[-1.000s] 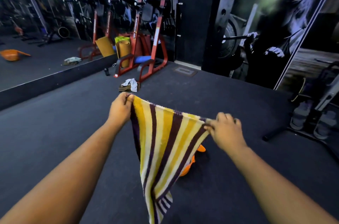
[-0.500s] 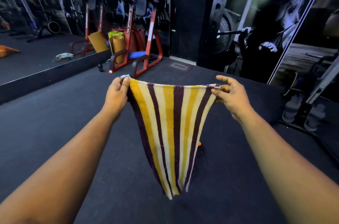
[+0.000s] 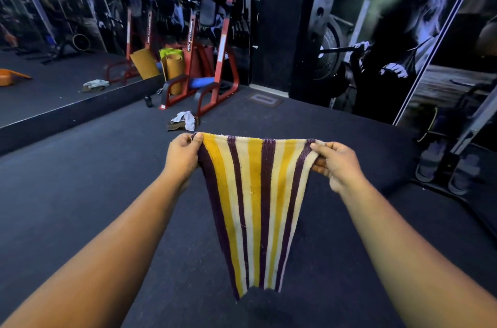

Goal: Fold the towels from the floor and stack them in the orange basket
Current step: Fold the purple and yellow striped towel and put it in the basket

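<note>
both hands pinch striped towel top corners, hanging free.

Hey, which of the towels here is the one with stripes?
The striped towel, yellow, cream and purple, held up at its top corners by the left hand and right hand. The crumpled towels on the floor beyond look plain whitish-grey.

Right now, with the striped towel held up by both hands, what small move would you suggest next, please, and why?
Probably bring the left hand across to the right hand, halving the striped towel: it hangs flat, each top corner pinched.
</note>
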`<state>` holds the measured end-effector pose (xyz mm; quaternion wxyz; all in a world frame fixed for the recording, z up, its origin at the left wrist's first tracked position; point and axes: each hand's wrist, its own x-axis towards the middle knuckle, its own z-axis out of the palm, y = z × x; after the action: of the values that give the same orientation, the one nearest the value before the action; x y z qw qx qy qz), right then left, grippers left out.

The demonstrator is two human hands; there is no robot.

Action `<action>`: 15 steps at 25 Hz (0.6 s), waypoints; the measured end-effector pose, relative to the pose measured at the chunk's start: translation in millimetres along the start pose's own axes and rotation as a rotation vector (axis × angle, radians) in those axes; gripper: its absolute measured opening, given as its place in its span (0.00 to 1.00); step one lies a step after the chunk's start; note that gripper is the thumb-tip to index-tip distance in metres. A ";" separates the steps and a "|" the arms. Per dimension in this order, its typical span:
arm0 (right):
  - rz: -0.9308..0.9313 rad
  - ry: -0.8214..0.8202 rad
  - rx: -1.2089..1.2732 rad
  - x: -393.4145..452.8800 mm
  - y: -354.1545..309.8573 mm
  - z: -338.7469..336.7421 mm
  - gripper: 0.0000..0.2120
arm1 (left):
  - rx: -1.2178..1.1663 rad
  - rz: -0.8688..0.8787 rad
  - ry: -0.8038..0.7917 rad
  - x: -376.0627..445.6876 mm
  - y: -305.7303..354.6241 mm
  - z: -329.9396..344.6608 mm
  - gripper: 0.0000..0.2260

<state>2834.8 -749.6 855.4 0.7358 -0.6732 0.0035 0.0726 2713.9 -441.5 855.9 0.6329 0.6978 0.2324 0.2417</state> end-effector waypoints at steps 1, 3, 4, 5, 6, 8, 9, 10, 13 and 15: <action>-0.015 0.021 0.012 -4.9 6.9 2.7 0.05 | -0.048 -0.002 0.026 -7.2 -5.1 4.5 0.10; -0.050 0.043 0.032 -19.8 24.2 12.0 0.05 | -0.086 0.016 0.041 -25.2 -18.7 14.9 0.10; -0.053 0.044 0.057 -29.4 33.4 18.4 0.05 | -0.096 0.018 0.035 -35.0 -27.3 20.8 0.09; -0.051 0.035 0.091 -38.1 41.9 25.6 0.04 | -0.112 0.014 0.030 -45.7 -34.2 28.8 0.09; -0.045 0.015 0.127 -47.4 48.5 33.5 0.04 | -0.129 0.011 0.020 -57.6 -40.3 37.8 0.09; -0.040 -0.057 0.164 -62.4 57.7 49.1 0.03 | -0.174 0.032 -0.022 -80.0 -47.3 57.4 0.08; -0.049 -0.096 0.160 -68.6 61.4 56.5 0.03 | -0.181 0.048 -0.044 -88.7 -49.4 66.5 0.08; -0.078 -0.128 0.147 -74.0 64.8 62.9 0.02 | -0.169 0.064 -0.058 -95.3 -50.5 73.2 0.08; -0.185 -0.196 0.101 -79.6 77.3 74.0 0.04 | -0.087 0.106 -0.118 -105.8 -52.5 81.7 0.07; -0.187 -0.240 0.105 -78.3 81.1 74.1 0.06 | -0.078 0.126 -0.181 -111.7 -51.3 83.2 0.04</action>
<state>2741.4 -677.5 790.1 0.7686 -0.6178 -0.1435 0.0834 2678.9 -571.4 793.2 0.6615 0.7049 0.1203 0.2260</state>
